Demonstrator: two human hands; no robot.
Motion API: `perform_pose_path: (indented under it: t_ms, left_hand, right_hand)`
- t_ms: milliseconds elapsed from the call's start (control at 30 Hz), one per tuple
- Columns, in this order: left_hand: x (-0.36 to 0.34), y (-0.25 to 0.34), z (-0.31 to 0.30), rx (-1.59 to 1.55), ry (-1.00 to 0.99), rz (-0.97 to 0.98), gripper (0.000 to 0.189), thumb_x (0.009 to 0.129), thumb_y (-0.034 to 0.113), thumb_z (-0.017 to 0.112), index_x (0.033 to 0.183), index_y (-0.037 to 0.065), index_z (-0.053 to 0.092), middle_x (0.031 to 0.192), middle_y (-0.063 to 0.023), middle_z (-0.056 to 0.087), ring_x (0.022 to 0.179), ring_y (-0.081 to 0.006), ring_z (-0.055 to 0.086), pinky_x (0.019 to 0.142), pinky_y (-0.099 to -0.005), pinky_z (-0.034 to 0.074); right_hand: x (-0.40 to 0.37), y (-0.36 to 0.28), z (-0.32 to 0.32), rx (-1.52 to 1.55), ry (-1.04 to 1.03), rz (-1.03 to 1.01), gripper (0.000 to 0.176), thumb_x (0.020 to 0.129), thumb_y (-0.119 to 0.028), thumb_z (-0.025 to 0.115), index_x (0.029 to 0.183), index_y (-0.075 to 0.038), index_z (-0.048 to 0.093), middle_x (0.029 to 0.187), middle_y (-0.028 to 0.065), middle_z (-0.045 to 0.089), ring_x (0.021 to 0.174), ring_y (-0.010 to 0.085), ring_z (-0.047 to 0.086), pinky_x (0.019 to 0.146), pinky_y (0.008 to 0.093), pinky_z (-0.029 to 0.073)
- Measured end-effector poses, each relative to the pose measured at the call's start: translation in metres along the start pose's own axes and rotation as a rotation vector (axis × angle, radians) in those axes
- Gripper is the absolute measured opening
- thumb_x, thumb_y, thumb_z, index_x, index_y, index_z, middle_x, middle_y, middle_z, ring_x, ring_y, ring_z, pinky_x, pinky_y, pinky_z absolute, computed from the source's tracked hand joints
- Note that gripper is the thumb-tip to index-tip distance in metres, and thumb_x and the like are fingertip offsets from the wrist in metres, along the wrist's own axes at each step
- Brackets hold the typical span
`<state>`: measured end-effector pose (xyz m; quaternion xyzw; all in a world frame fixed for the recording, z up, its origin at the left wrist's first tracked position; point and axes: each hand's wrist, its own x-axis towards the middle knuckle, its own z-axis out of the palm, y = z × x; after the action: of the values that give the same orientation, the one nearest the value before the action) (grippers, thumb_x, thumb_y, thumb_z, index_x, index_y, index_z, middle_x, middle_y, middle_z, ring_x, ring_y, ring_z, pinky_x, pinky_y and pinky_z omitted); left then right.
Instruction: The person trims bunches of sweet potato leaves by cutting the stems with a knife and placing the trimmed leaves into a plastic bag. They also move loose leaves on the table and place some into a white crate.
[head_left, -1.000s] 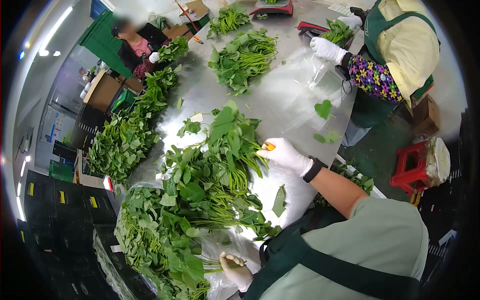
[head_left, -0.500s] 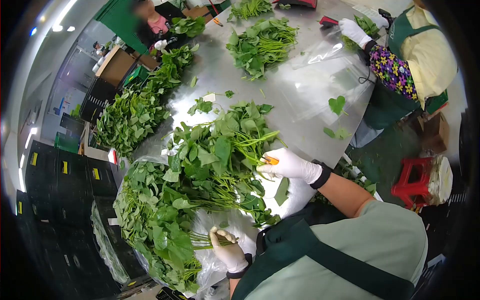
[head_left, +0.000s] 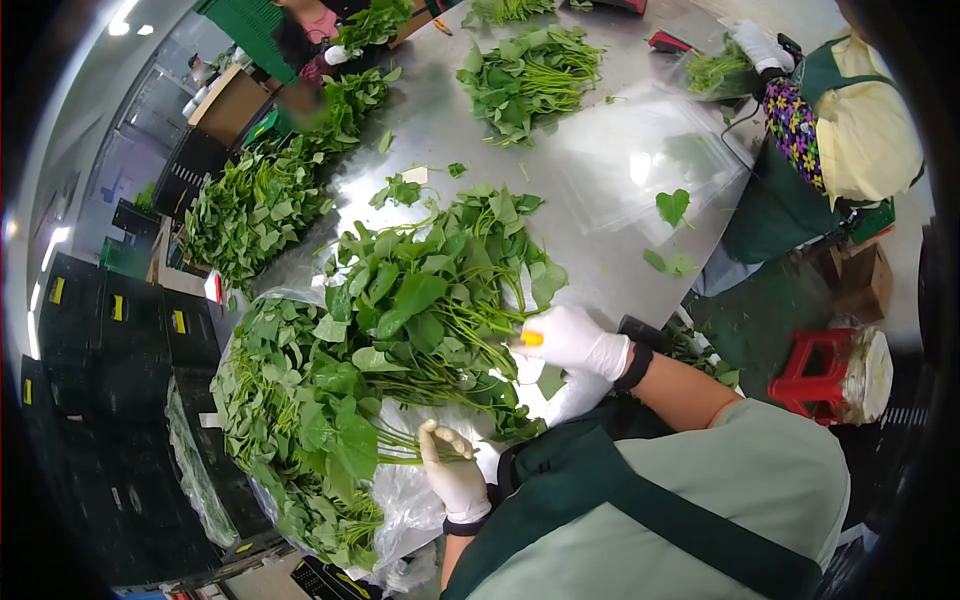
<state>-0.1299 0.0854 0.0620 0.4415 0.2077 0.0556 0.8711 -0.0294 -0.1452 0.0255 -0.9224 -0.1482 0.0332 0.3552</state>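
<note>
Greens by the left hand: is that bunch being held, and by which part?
Yes, the left hand holds the bunch by its bare stems, near the ends, with the leaves pointing away.

Produce packing room, looks like. Steel tabletop (head_left: 620,250) with piles of leafy greens (head_left: 530,80), flat clear plastic bags (head_left: 640,165), stacked black crates (head_left: 110,400) along one side, cardboard box (head_left: 232,103), aproned, gloved co-worker (head_left: 850,110).
</note>
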Motion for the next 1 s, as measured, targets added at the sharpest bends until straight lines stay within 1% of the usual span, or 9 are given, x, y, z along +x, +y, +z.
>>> perform_pose_path:
  t_ms: [67, 133, 233, 500, 733, 800, 900, 933, 1000]
  left_hand:
    - [-0.001, 0.0, -0.001, -0.01, 0.035, -0.02, 0.016, 0.097, 0.024, 0.048, 0.1, 0.01, 0.055, 0.072, 0.0005, 0.052, 0.055, -0.0101, 0.045, 0.049, -0.0232, 0.036]
    - [0.0, -0.003, -0.004, -0.001, 0.028, -0.023, 0.016, 0.097, 0.024, 0.048, 0.099, 0.01, 0.056, 0.072, 0.0007, 0.052, 0.055, -0.0101, 0.045, 0.048, -0.0233, 0.036]
    - [-0.005, -0.006, -0.005, 0.014, 0.021, -0.052, 0.016, 0.097, 0.024, 0.047, 0.099, 0.01, 0.056, 0.072, 0.001, 0.053, 0.054, -0.01, 0.045, 0.048, -0.0235, 0.036]
    - [0.002, -0.002, -0.011, 0.031, 0.052, -0.074, 0.019, 0.098, 0.027, 0.045, 0.098, 0.011, 0.054, 0.07, -0.0002, 0.051, 0.056, -0.0115, 0.045, 0.05, -0.0249, 0.037]
    - [0.007, -0.006, -0.009, 0.019, 0.027, -0.069, 0.019, 0.098, 0.029, 0.045, 0.098, 0.012, 0.054, 0.07, 0.0011, 0.051, 0.056, -0.011, 0.045, 0.05, -0.0241, 0.036]
    - [0.007, -0.008, 0.006, 0.011, 0.02, -0.051, 0.015, 0.097, 0.024, 0.048, 0.099, 0.011, 0.055, 0.072, 0.0014, 0.053, 0.055, -0.0091, 0.045, 0.048, -0.0223, 0.037]
    - [0.011, -0.006, 0.028, -0.025, -0.055, -0.122, 0.015, 0.096, 0.021, 0.051, 0.105, 0.009, 0.055, 0.078, 0.0013, 0.053, 0.063, -0.0083, 0.047, 0.052, -0.021, 0.037]
    - [0.011, -0.004, 0.038, -0.057, -0.031, -0.174, 0.017, 0.097, 0.021, 0.051, 0.108, 0.008, 0.054, 0.08, 0.0011, 0.053, 0.066, -0.0083, 0.048, 0.054, -0.0206, 0.038]
    - [0.016, -0.002, 0.053, -0.091, -0.051, -0.203, 0.022, 0.097, 0.023, 0.052, 0.112, 0.007, 0.053, 0.085, 0.0004, 0.053, 0.072, -0.0089, 0.048, 0.06, -0.0209, 0.041]
  right_hand:
    - [0.012, 0.006, -0.025, 0.065, -0.001, 0.111, 0.037, 0.083, -0.045, 0.061, 0.077, -0.009, 0.063, 0.07, 0.0143, 0.064, 0.064, 0.0341, 0.062, 0.061, 0.0407, 0.05]
    - [0.03, 0.032, -0.022, 0.181, 0.256, 0.236, 0.031, 0.082, -0.041, 0.061, 0.078, -0.01, 0.064, 0.072, 0.0141, 0.064, 0.067, 0.035, 0.063, 0.062, 0.0438, 0.049]
    - [0.078, 0.086, 0.012, -0.002, 0.347, 0.118, 0.02, 0.08, -0.03, 0.061, 0.079, -0.011, 0.065, 0.076, 0.0142, 0.065, 0.072, 0.0355, 0.063, 0.063, 0.045, 0.049]
    - [0.103, 0.076, 0.024, -0.091, 0.157, 0.196, 0.018, 0.078, -0.025, 0.063, 0.09, -0.013, 0.065, 0.088, 0.0099, 0.064, 0.083, 0.0329, 0.064, 0.073, 0.0432, 0.05]
    - [0.063, 0.035, -0.033, 0.524, 0.069, 0.163, 0.019, 0.079, -0.022, 0.067, 0.09, -0.005, 0.065, 0.081, 0.0104, 0.067, 0.074, 0.0189, 0.066, 0.069, 0.0309, 0.049]
    - [0.051, 0.013, -0.041, 0.829, 0.258, 0.205, 0.018, 0.081, -0.018, 0.068, 0.091, -0.003, 0.065, 0.081, 0.0099, 0.068, 0.073, 0.015, 0.066, 0.068, 0.028, 0.049]
    - [0.03, -0.021, -0.03, 0.624, 0.52, -0.061, 0.019, 0.081, -0.015, 0.071, 0.095, -0.004, 0.065, 0.082, 0.01, 0.068, 0.071, 0.0154, 0.065, 0.068, 0.0265, 0.05]
    - [0.017, -0.038, -0.03, 0.677, 0.377, 0.026, 0.018, 0.079, -0.01, 0.07, 0.096, -0.004, 0.065, 0.085, 0.0096, 0.067, 0.074, 0.0177, 0.066, 0.067, 0.0271, 0.051]
    - [0.008, -0.039, 0.002, 0.628, 0.437, -0.345, 0.023, 0.074, -0.004, 0.07, 0.097, -0.006, 0.065, 0.088, 0.0076, 0.067, 0.075, 0.0211, 0.067, 0.065, 0.0286, 0.052]
